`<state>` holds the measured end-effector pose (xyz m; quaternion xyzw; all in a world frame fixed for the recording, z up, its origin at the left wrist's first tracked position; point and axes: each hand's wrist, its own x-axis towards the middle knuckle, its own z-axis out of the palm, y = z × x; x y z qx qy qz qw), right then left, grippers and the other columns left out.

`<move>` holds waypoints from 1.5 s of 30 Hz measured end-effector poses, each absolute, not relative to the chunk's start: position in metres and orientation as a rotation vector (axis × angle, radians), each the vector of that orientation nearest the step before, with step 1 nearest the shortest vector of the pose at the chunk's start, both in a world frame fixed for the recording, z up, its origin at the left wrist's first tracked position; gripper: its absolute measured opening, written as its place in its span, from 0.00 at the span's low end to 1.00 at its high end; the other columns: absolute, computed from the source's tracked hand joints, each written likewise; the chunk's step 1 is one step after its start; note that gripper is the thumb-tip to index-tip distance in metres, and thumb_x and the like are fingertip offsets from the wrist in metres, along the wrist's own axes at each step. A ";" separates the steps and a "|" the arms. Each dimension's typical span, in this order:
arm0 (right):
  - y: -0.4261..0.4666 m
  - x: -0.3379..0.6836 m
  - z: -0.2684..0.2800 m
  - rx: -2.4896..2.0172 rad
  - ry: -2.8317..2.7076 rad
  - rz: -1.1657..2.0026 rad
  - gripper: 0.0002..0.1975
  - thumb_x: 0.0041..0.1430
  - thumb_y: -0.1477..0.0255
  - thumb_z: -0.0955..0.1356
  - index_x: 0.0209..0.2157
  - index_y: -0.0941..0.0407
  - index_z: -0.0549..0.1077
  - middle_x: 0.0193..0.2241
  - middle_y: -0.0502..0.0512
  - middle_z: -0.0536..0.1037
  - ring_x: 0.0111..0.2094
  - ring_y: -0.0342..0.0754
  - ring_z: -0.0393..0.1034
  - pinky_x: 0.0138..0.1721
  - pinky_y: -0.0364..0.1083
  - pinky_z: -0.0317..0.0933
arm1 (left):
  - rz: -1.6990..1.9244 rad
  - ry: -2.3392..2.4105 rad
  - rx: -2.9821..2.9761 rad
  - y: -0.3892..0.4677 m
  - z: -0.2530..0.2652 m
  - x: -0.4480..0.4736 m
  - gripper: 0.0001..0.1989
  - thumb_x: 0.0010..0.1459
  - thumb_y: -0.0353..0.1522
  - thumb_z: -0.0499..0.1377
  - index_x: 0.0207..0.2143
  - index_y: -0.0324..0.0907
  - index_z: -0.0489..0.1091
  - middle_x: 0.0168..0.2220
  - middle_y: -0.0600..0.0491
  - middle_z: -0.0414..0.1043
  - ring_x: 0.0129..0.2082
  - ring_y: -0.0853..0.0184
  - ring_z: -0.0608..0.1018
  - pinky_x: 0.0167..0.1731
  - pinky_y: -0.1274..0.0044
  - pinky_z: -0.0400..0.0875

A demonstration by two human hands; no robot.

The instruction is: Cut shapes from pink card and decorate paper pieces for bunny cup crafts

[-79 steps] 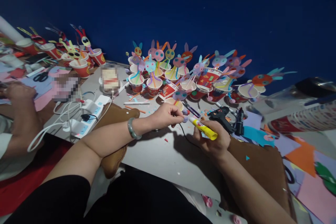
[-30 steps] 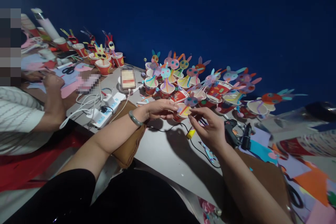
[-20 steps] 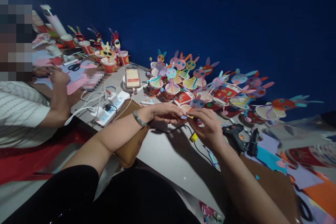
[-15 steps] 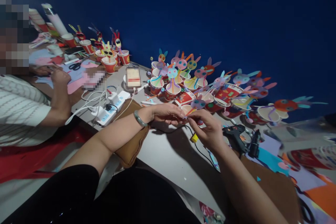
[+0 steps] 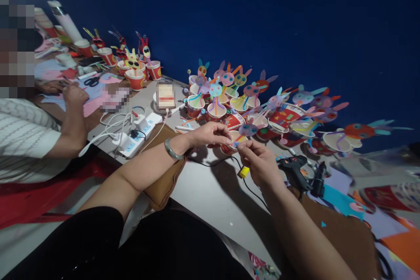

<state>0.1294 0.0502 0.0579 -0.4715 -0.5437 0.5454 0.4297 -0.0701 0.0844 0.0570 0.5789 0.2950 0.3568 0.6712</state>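
My left hand [image 5: 211, 134], with a bangle on the wrist, holds its thumb and fingertips pinched together. Whatever is between them is too small to make out. Close beside it, my right hand [image 5: 257, 157] pinches a tiny bluish piece [image 5: 235, 144] at its fingertips. Just behind the fingertips stands a paper cup [image 5: 229, 148], partly hidden by my hands. A purple rabbit-like paper head [image 5: 248, 129] shows over that cup's right side. Several more paper cups with colourful rabbit heads, such as a light-blue head [image 5: 215, 90], crowd the table behind.
A black glue gun [image 5: 294, 169] lies right of my hand, near coloured paper [image 5: 343, 201]. A cable with a yellow tag [image 5: 244, 172] crosses the white table [image 5: 203, 197]. On the left are a power strip [image 5: 141, 136], a brown pouch [image 5: 166, 175] and a co-worker's hand [image 5: 75, 94].
My fingertips have moved slightly apart, opening a small gap between the hands. The cup behind them shows more now. The cups and rabbit heads stay in place.
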 end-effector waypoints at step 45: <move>0.073 0.195 0.048 -1.421 -1.723 0.586 0.22 0.48 0.57 0.76 0.41 0.55 0.73 0.32 0.55 0.77 0.28 0.46 0.69 0.28 0.46 0.65 | 0.975 1.089 1.419 0.113 0.040 -0.088 0.05 0.53 0.29 0.65 0.31 0.35 0.73 0.23 0.58 0.70 0.21 0.77 0.69 0.22 0.83 0.62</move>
